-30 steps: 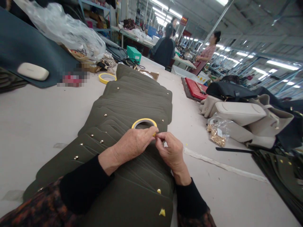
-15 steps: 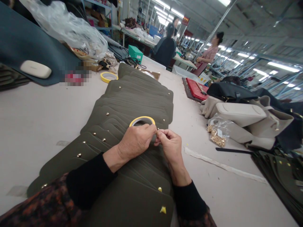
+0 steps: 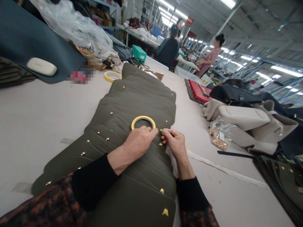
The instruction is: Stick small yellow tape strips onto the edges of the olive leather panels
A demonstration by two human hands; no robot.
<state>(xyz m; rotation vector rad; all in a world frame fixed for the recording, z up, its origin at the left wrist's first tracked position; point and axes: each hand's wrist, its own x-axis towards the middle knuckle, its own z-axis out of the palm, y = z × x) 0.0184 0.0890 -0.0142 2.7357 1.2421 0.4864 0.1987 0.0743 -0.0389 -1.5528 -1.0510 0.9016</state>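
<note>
Overlapping dark olive panels (image 3: 142, 97) with small gold studs lie in a long fan on the table. My left hand (image 3: 139, 143) is closed on the near edge of a yellow tape roll (image 3: 133, 122), above the panels. Just right of it, my right hand (image 3: 174, 140) pinches a small yellow piece of tape (image 3: 161, 130) between thumb and fingertips, by the panels' right edge. Other yellow bits stick to the panels, one (image 3: 160, 144) below the fingertips and another (image 3: 165, 212) near the bottom.
A second yellow tape roll (image 3: 113, 76) lies at the far left of the panels. Beige bags (image 3: 243, 114), a bag of gold fittings (image 3: 219, 140) and a red item (image 3: 197, 90) are on the right. A white case (image 3: 42, 66) rests at left. People are in the background.
My hands have moved slightly apart, and a yellow piece now shows at my right fingertips. Another yellow bit is visible on the panels below them. The view has shifted slightly.
</note>
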